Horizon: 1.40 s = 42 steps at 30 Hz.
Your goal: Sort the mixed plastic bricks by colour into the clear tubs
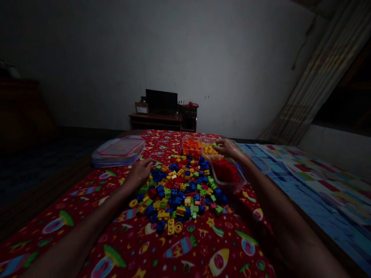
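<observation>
A mixed pile of plastic building blocks [176,193] in blue, yellow, green and red is spread on a red patterned cloth [191,255]. At the pile's left edge is my left hand [140,171], fingers curled and closed; what they hold, if anything, is hidden. My right hand [226,148] reaches over the right side of a clear container of yellow blocks [207,148]. Its fingers are pinched together, with a small greenish spot by the tips, too dim to name. Orange blocks [191,144] fill the container beside it. Nearer me, under my right forearm, stands a clear container with red blocks [226,172].
Stacked clear lids [118,150] with red and purple edges lie at the left of the cloth. A blue checked sheet [278,181] spreads on the right. Far back, a dark monitor [161,101] stands on a desk against the wall.
</observation>
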Tool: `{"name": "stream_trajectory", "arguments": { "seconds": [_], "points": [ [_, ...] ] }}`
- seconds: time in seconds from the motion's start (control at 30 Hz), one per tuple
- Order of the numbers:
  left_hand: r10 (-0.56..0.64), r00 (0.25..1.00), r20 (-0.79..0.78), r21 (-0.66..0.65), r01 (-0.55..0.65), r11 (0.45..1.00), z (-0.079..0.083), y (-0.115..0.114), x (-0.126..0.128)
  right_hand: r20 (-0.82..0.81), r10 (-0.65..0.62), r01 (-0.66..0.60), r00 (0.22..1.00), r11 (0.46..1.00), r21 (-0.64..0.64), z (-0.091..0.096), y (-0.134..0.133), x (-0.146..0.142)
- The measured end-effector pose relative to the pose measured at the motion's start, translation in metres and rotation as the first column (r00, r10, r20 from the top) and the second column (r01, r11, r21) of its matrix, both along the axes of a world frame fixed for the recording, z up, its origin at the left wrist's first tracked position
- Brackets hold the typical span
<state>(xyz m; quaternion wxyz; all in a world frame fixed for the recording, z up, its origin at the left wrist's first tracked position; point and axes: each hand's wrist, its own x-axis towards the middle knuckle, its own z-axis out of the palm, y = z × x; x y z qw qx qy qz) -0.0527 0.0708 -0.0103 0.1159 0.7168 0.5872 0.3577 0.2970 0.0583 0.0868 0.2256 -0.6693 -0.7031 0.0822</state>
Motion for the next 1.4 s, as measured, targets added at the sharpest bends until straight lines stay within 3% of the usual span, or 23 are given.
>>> {"name": "stream_trajectory", "arguments": {
  "seconds": [0.13,0.27,0.4,0.53,0.7,0.8,0.9,0.97,1.13,1.23,1.4],
  "points": [
    [0.089,0.994,0.063,-0.058,-0.085,0.995,-0.010,0.002,-0.012,0.181,-0.193,0.188,0.964,0.981,0.042,0.007,0.037,0.055],
    [0.099,0.991,0.092,-0.077,-0.092,0.993,-0.015,0.005,-0.015,0.310,-0.304,0.304,0.901,0.951,0.051,0.000,0.067,0.095],
    [0.069,0.995,0.068,-0.114,-0.061,0.992,-0.021,0.010,-0.015,0.366,-0.317,0.320,0.875,0.946,0.054,-0.009,0.085,0.111],
    [0.075,0.995,0.066,-0.134,-0.066,0.989,-0.025,0.013,-0.017,0.362,-0.271,0.276,0.892,0.960,0.037,-0.011,0.099,0.108],
    [0.094,0.993,0.077,-0.116,-0.085,0.990,-0.024,0.012,-0.016,0.317,-0.159,0.130,0.935,0.985,0.112,-0.003,0.101,0.067],
    [0.077,0.991,0.112,-0.094,-0.067,0.993,-0.025,0.012,-0.015,0.256,0.059,-0.098,0.965,0.985,0.140,-0.001,0.084,0.021],
    [0.058,0.989,0.139,-0.095,-0.045,0.994,-0.027,0.012,-0.014,0.289,0.280,-0.320,0.915,0.942,0.101,-0.007,0.055,-0.031],
    [0.048,0.988,0.149,-0.093,-0.034,0.995,-0.027,0.012,-0.014,0.315,0.371,-0.395,0.873,0.919,0.011,-0.015,0.036,-0.060],
    [0.028,0.987,0.161,-0.080,-0.015,0.997,-0.030,0.014,-0.015,0.323,0.326,-0.277,0.888,0.942,-0.188,-0.040,0.011,-0.103],
    [0.000,0.985,0.171,-0.047,0.009,0.999,-0.035,0.016,-0.016,0.277,0.339,-0.258,0.899,0.921,-0.291,-0.048,0.008,-0.112],
    [-0.048,0.980,0.191,-0.016,0.052,0.999,-0.039,0.018,-0.017,0.258,0.343,-0.255,0.903,0.912,-0.322,-0.054,-0.002,-0.120]
  ]
}}
